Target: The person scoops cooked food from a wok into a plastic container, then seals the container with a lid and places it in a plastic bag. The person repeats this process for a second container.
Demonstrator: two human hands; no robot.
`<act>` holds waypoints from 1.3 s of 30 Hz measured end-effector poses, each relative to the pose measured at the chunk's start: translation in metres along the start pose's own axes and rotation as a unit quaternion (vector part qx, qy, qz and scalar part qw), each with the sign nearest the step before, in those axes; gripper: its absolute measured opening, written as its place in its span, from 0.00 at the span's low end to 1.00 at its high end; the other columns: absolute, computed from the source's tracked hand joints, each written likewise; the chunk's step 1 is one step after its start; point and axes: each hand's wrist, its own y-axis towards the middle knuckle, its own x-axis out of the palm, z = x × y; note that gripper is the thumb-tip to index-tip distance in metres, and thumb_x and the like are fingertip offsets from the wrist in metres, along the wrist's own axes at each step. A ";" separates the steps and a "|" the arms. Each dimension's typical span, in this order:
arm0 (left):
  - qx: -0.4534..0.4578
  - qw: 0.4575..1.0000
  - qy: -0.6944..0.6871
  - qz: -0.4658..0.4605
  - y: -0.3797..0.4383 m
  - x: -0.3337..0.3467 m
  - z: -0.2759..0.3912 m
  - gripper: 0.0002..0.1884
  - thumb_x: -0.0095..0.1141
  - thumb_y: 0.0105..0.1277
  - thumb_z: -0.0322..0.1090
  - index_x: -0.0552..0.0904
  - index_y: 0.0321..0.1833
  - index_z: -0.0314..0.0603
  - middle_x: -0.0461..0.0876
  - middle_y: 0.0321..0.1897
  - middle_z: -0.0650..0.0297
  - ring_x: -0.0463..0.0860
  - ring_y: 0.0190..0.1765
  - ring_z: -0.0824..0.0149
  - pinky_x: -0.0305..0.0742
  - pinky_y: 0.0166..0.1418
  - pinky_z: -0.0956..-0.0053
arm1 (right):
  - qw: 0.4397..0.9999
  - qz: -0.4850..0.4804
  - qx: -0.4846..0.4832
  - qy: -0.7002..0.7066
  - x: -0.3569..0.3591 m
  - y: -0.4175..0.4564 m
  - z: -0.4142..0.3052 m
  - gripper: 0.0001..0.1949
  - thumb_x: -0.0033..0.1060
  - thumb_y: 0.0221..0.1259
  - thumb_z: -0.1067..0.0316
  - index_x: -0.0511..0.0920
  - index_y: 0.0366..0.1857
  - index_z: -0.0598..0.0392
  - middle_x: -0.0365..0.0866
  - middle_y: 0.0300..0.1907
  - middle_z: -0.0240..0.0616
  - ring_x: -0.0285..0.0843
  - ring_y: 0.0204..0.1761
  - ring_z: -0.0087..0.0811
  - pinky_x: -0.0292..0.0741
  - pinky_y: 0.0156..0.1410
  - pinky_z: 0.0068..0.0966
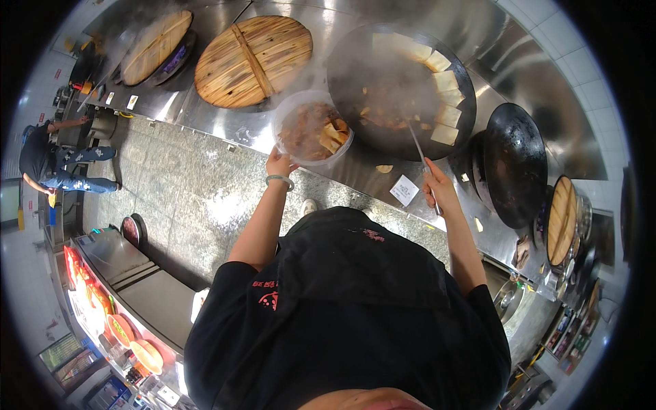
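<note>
My left hand holds the near rim of a translucent plastic tub, tilted beside the large wok. Inside the tub lie brown stewed pieces and flat yellowish pieces. My right hand grips the handle of a long metal utensil, whose far end is in the stew in the black wok. Steam veils that end, so its shape cannot be told. Pale flat dough pieces line the wok's right and far wall.
A round wooden lid lies left of the wok; another rests farther left. An empty black wok stands tilted at right, near a third lid. A paper slip lies on the steel counter. A person stands far left.
</note>
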 end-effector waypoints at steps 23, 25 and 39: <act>0.395 0.703 0.588 0.062 0.137 0.016 0.151 0.24 0.62 0.62 0.38 0.80 0.63 0.51 0.76 0.60 0.48 0.74 0.62 0.41 0.69 0.68 0.52 | 0.994 0.042 -0.083 -0.051 0.078 -0.065 -0.048 0.31 0.45 0.74 0.75 0.57 0.80 0.52 0.66 0.20 0.24 0.60 0.14 0.14 0.60 0.19 0.15; 0.398 0.679 0.614 0.051 0.170 0.050 0.185 0.24 0.60 0.63 0.40 0.80 0.64 0.54 0.69 0.69 0.46 0.67 0.69 0.40 0.62 0.73 0.49 | 0.991 0.108 -0.076 -0.001 0.092 -0.059 -0.050 0.31 0.45 0.72 0.76 0.57 0.80 0.55 0.68 0.20 0.25 0.61 0.15 0.14 0.60 0.19 0.14; 0.406 0.486 0.689 -0.353 0.275 0.250 0.187 0.21 0.57 0.71 0.42 0.82 0.63 0.42 0.82 0.62 0.52 0.81 0.62 0.49 0.74 0.68 0.57 | 0.951 0.303 0.021 0.063 0.186 -0.077 -0.046 0.30 0.46 0.75 0.71 0.58 0.80 0.49 0.80 0.32 0.32 0.68 0.21 0.19 0.73 0.31 0.20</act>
